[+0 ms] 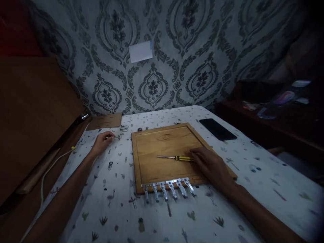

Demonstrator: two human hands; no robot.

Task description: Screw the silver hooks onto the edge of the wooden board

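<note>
A wooden board [162, 148] lies flat on the patterned tablecloth, with several metal hooks [168, 189] fixed along its near edge. A yellow-and-black screwdriver [174, 157] rests on the board, tip pointing left. My right hand [211, 165] lies over its handle end, fingers curled on it. My left hand [103, 141] reaches to the far left of the table, fingers pinched on a small metal piece [116, 136] near a cluster of loose metal parts [124, 128].
A black phone [217, 129] lies right of the board. A smaller wooden plate [105, 121] sits at the back left. A white cable [50, 168] runs along the left edge beside a brown panel. A loose ring [110, 165] lies on the cloth. Dark furniture stands right.
</note>
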